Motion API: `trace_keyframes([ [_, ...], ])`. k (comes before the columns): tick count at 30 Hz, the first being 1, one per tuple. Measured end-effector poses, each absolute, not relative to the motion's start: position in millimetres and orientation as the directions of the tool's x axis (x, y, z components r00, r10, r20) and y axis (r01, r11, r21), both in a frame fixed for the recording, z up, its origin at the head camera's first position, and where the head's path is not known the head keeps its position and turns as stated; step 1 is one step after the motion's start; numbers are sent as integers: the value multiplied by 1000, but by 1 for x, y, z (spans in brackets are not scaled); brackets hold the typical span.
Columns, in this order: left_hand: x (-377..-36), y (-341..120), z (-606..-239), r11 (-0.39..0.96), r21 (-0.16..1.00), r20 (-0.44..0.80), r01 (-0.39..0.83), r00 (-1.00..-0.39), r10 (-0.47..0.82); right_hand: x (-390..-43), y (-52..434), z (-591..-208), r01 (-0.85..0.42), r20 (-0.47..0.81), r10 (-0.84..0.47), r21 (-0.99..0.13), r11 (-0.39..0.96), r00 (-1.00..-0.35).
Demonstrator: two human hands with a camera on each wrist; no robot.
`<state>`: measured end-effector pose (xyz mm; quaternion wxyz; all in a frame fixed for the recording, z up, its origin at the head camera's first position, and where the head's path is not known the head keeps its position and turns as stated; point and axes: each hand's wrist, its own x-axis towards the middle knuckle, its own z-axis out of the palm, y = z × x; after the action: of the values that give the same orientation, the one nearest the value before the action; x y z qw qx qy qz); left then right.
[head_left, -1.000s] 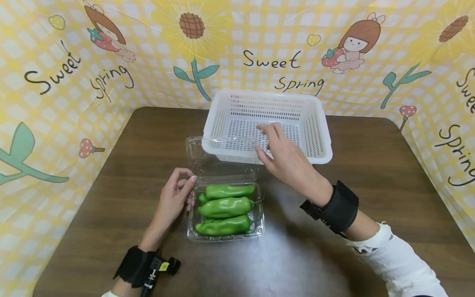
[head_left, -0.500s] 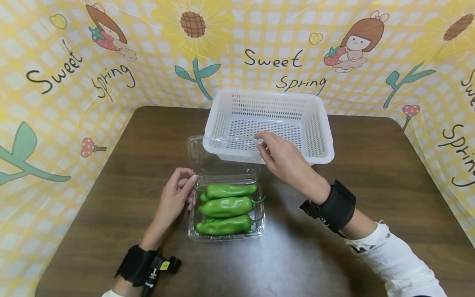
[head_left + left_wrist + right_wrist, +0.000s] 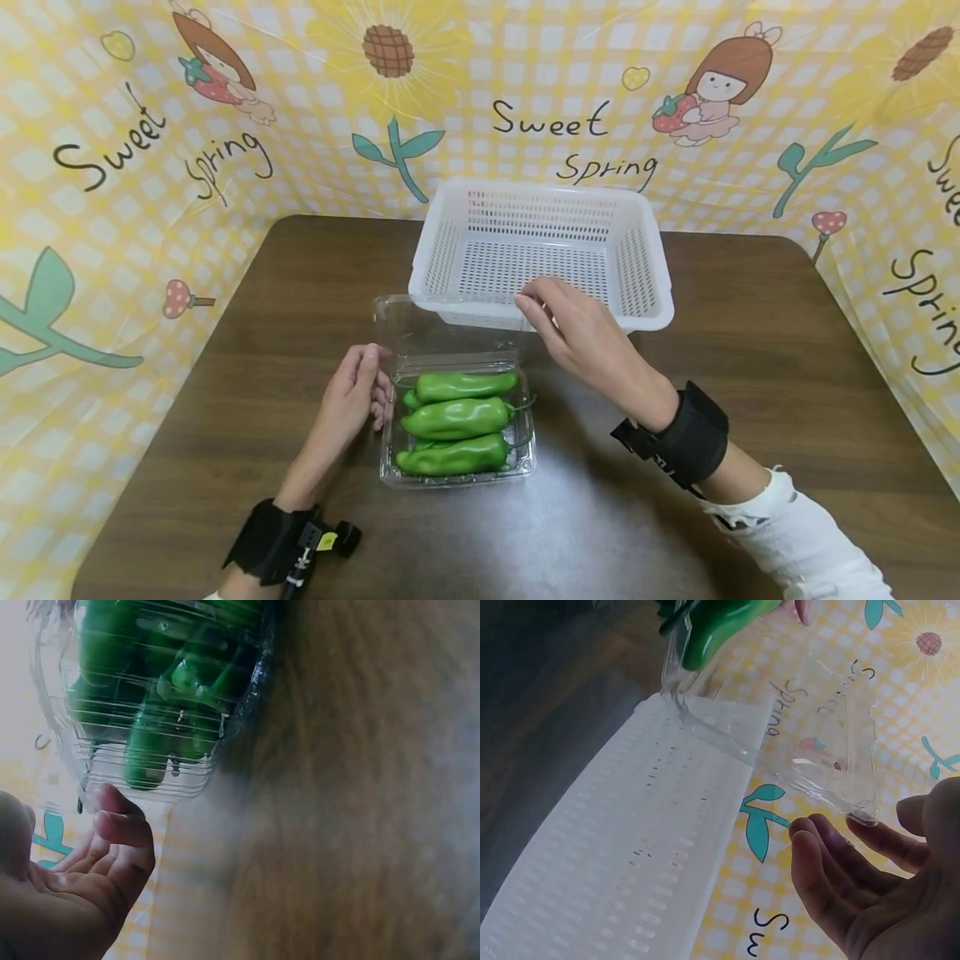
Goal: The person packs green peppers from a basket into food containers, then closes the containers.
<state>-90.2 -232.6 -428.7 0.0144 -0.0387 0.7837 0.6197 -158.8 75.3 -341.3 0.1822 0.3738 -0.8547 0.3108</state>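
A clear plastic clamshell box (image 3: 457, 481) holds several green peppers (image 3: 455, 418) in its base. Its transparent lid (image 3: 442, 333) stands raised at the far side, overlapping a white basket in the head view. My right hand (image 3: 577, 329) is at the lid's upper right corner. In the right wrist view, the index fingertip (image 3: 861, 822) touches that corner, with the thumb (image 3: 911, 814) apart from it. My left hand (image 3: 348, 392) stays beside the box's left edge, fingers loosely bent. The left wrist view shows its fingertips (image 3: 112, 799) right at the box's end.
Behind the box stands a white perforated plastic basket (image 3: 543, 250), with nothing inside. Both rest on a brown wooden table (image 3: 697, 350). A yellow checked cloth (image 3: 480, 50) with printed flowers and figures hangs around the back and sides.
My right hand has come down to the lid's corner, and the lid's top edge has dropped towards me. The left thumb has lifted from the box's hinge corner. The peppers lie as before.
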Motion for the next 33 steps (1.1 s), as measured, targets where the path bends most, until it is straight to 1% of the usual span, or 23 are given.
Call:
trace_keyframes([
  [6, -83, -231, -423, 286, 941, -178, -180, -983, -35, -147, 79, -346, -754, 542, -530, -389, 529, -652],
  [11, -79, -231, -416, 368, 904, -217, -220, -975, -49, -140, 81, -352, -754, 542, -532, -373, 541, -650],
  [14, -77, -230, -410, 437, 859, -269, -266, -962, -57, -137, 84, -354, -751, 538, -532, -379, 540, -654],
  [18, -74, -225, -399, 505, 797, -346, -330, -936, -66, -132, 88, -356, -743, 542, -516, -394, 541, -663],
  [22, -71, -222, -389, 521, 780, -371, -346, -927, -60, -126, 90, -358, -718, 526, -493, -434, 544, -693],
  [25, -68, -222, -385, 524, 782, -375, -338, -926, -38, -119, 91, -358, -665, 463, -478, -499, 555, -746],
  [27, -66, -222, -384, 517, 788, -380, -333, -925, -17, -114, 93, -358, -613, 399, -467, -549, 568, -789],
  [30, -63, -224, -382, 496, 797, -407, -345, -913, 18, -106, 96, -358, -515, 271, -457, -631, 580, -847],
  [33, -58, -225, -380, 462, 812, -439, -358, -895, 76, -99, 101, -358, -419, 134, -457, -674, 609, -879],
])
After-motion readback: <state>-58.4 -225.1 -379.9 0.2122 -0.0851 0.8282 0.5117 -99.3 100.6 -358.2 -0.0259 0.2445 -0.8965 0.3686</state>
